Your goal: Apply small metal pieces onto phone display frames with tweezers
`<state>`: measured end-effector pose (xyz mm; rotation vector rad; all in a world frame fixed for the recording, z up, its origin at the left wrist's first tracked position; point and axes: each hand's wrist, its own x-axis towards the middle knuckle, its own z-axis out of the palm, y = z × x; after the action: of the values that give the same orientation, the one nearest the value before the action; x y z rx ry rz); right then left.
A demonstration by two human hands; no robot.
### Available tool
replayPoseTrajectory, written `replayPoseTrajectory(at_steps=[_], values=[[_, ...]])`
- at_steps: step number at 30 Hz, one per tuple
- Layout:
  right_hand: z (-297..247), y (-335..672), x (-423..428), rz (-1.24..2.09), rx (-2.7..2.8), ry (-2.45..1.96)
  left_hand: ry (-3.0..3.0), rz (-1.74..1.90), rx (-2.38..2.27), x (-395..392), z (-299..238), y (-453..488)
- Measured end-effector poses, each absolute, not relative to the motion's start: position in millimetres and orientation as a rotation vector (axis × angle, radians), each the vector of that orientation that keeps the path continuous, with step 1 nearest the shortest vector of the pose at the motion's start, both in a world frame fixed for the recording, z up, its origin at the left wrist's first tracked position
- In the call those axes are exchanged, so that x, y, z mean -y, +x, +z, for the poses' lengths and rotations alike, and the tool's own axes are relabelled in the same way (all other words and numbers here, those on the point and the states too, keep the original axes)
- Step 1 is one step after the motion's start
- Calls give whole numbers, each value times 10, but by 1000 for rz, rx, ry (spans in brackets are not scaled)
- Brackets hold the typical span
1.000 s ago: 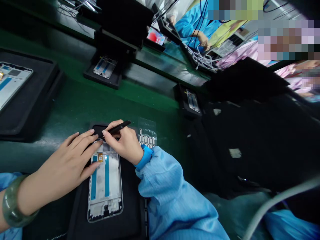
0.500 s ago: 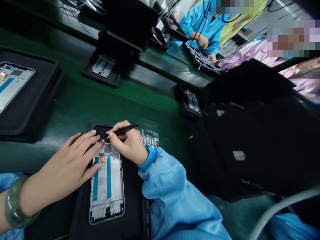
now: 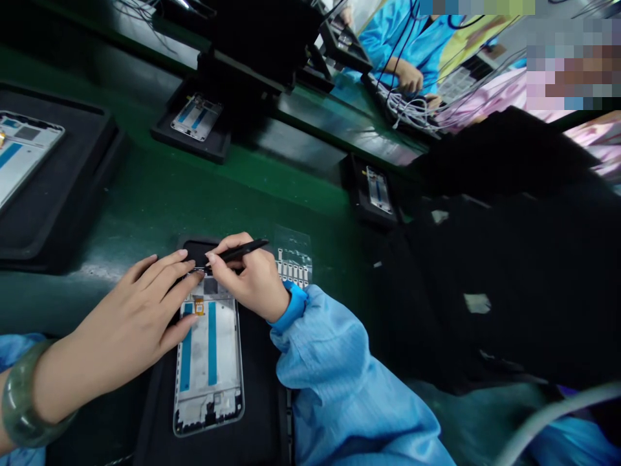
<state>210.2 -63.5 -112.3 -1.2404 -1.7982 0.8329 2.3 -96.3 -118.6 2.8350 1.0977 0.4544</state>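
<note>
Fingers of our right hand (image 3: 255, 281) pinch a black pointed tool (image 3: 240, 251) at the top edge of the phone frame (image 3: 209, 349); our left hand (image 3: 130, 317) lies open, steadying it. We judge this fine edge work, and the next move calls for a steady tip.

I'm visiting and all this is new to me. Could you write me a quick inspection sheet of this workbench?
surface: green bench mat, with a black tray under the work
job's things: phone frame on the tray; black tweezers; clear sheet of small white labels beside the frame
clutter: spare phone frame in a second black tray at far left
hands: left hand open, fingertips at the frame's top end; right hand holding the tweezers, tip near the same end
cables: white cable bundle across the bench
surroundings: co-worker's blue sleeve beyond the bench; black fixture holding another frame
</note>
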Motion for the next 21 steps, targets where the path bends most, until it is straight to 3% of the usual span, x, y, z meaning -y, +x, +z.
replayPoseTrajectory(at_steps=[21], values=[[-1087,2134,649,915,1799,-1205,2804,457,-1093,969,-1172,18]])
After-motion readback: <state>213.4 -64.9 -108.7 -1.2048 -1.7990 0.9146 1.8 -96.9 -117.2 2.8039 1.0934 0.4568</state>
